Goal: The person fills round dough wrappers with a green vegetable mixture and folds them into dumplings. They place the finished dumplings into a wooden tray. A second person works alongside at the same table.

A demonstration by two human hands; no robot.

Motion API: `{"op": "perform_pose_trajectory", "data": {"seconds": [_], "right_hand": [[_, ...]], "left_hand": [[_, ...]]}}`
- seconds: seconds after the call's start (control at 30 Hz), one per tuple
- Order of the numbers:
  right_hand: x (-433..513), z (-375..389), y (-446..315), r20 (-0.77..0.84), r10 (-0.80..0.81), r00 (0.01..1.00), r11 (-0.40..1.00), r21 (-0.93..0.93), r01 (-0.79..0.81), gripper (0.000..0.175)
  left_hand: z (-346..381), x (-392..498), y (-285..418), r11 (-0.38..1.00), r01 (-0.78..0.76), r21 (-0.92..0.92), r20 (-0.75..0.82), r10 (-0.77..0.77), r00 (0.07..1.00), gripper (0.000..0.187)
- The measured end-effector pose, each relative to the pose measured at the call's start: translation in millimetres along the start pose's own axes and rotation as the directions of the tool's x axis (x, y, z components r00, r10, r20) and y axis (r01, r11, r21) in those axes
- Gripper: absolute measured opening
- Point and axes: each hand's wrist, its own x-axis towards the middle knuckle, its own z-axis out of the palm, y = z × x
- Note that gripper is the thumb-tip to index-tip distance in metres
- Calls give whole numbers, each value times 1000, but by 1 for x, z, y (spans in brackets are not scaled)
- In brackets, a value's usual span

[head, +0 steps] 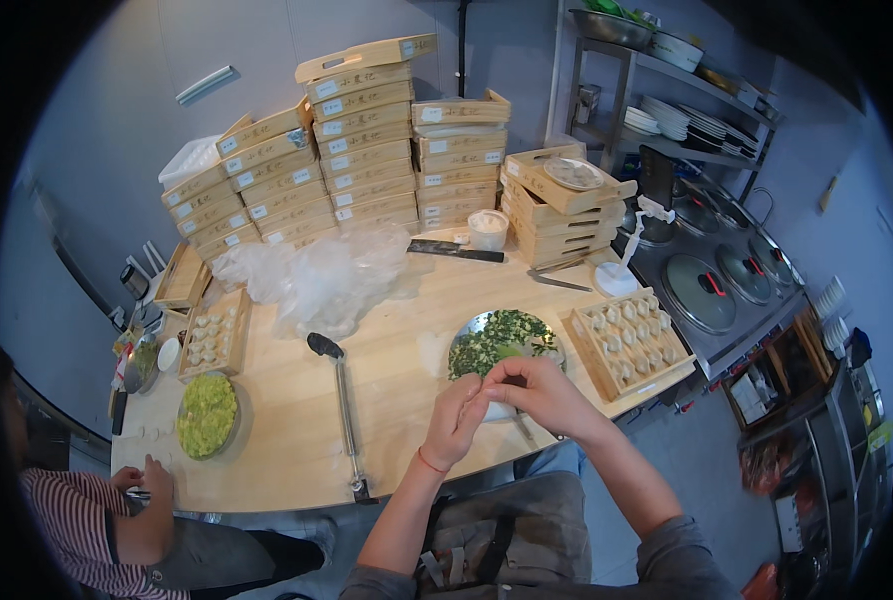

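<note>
My left hand (454, 420) and my right hand (533, 390) meet in front of my body, their fingertips pinched together. Whatever lies between the fingers is too small and covered to make out; it may be a dumpling. Just beyond them sits a round metal bowl of chopped green filling (503, 337), partly hidden by my right hand. Something white (497, 411) lies beneath my hands. To the right, a wooden tray (596, 367) holds rows of shaped dumplings (634, 337).
A person (143, 487) works at the left beside a bowl of yellow-green filling (206, 416). A metal stand (347, 412) rises mid-table. Behind are plastic sheeting (326, 277), a cleaver (454, 250) and stacked wooden trays (371, 150). Lidded pots (698, 292) stand at right.
</note>
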Motion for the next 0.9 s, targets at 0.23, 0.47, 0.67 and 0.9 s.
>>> {"op": "perform_pose_trajectory", "data": {"seconds": [0.23, 0.47, 0.67, 0.9], "right_hand": [[0, -5, -25, -54, -19, 998, 992, 123, 26, 35], [-41, 8, -49, -315, -509, 801, 812, -484, 326, 38], [-56, 33, -51, -278, -722, 634, 478, -862, 167, 31], [-53, 40, -53, -243, -750, 615, 430, -886, 175, 32]], "left_hand": [[30, 10, 24, 860, 109, -499, -211, -242, 947, 40], [53, 18, 47, 361, 135, -923, -41, -442, 896, 54], [61, 15, 59, 343, 125, -931, -108, -586, 803, 45], [57, 6, 57, 493, 40, -869, -234, -482, 844, 44]]}}
